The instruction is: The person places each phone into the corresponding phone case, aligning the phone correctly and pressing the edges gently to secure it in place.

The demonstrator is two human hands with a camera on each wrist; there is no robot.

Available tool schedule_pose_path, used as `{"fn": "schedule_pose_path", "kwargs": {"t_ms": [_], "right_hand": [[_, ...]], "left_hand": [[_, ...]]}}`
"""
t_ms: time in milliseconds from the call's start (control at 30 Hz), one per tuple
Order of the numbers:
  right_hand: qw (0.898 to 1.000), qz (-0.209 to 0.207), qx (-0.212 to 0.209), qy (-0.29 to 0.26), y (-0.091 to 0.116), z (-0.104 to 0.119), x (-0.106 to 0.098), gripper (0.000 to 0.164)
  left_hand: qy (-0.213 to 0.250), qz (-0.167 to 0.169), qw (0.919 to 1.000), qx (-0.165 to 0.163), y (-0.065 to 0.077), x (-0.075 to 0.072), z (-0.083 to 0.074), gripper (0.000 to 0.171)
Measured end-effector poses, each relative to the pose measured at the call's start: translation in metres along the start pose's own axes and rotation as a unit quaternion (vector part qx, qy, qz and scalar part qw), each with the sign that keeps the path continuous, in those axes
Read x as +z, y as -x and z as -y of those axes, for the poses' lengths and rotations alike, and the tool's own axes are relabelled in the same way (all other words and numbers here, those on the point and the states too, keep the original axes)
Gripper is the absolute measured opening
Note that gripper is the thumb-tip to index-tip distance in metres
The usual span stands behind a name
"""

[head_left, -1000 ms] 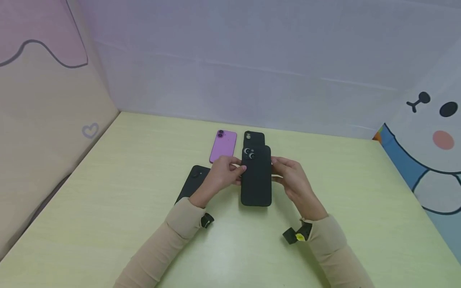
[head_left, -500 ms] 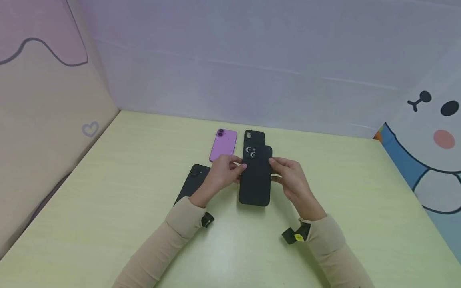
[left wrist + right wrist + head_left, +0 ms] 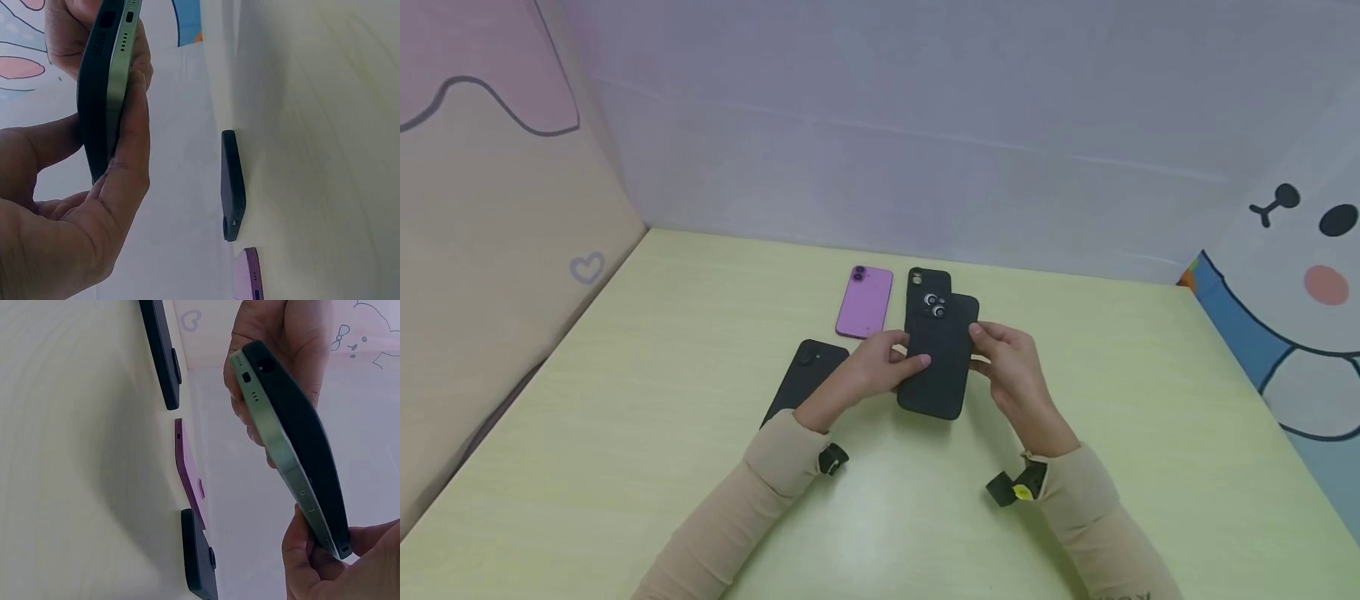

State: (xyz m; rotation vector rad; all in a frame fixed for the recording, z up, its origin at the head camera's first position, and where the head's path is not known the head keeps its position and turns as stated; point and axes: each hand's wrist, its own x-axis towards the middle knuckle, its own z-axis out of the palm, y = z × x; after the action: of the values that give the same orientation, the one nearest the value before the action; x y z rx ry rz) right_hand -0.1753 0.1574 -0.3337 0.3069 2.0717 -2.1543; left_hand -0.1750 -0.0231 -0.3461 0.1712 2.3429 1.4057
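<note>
Both hands hold a phone and a black phone case (image 3: 934,367) above the table, with the case's back and camera opening facing up. In the right wrist view, the pale green phone (image 3: 275,440) lies under the case, and a gap shows between them at the port end. My left hand (image 3: 880,364) grips the left edge, thumb on the case's back and fingers beneath the phone. My right hand (image 3: 1013,371) pinches the upper right edge between thumb and fingers. The phone's screen is hidden from the head view.
A purple phone (image 3: 865,302) lies farther back on the table (image 3: 1112,400). Beside it rests another black case (image 3: 928,282), partly hidden by the held one. A dark phone or cased phone (image 3: 808,373) lies at the left, partly under the left forearm.
The held phone and case have swung clockwise, their camera end moving right. The left thumb reaches farther over the case's back. The right hand has shifted slightly right.
</note>
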Motion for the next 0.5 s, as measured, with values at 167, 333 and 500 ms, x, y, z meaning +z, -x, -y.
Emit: {"fn": "schedule_pose_path", "kwargs": {"t_ms": [167,333,500], "right_hand": [[1.0,0.013,0.005,-0.007,-0.0013,0.0003,-0.0016,0.033],[1.0,0.025,0.006,0.002,-0.0031,0.0013,-0.0025,0.025],[1.0,0.023,0.006,0.02,-0.0042,0.0021,-0.004,0.026]], "left_hand": [[-0.022,-0.014,0.9996,-0.004,0.0001,0.0001,0.0001,0.054],[-0.03,-0.029,0.9991,-0.007,-0.0003,0.0002,0.0006,0.055],[-0.039,-0.033,0.9987,0.006,-0.0004,0.0013,0.0005,0.055]]}}
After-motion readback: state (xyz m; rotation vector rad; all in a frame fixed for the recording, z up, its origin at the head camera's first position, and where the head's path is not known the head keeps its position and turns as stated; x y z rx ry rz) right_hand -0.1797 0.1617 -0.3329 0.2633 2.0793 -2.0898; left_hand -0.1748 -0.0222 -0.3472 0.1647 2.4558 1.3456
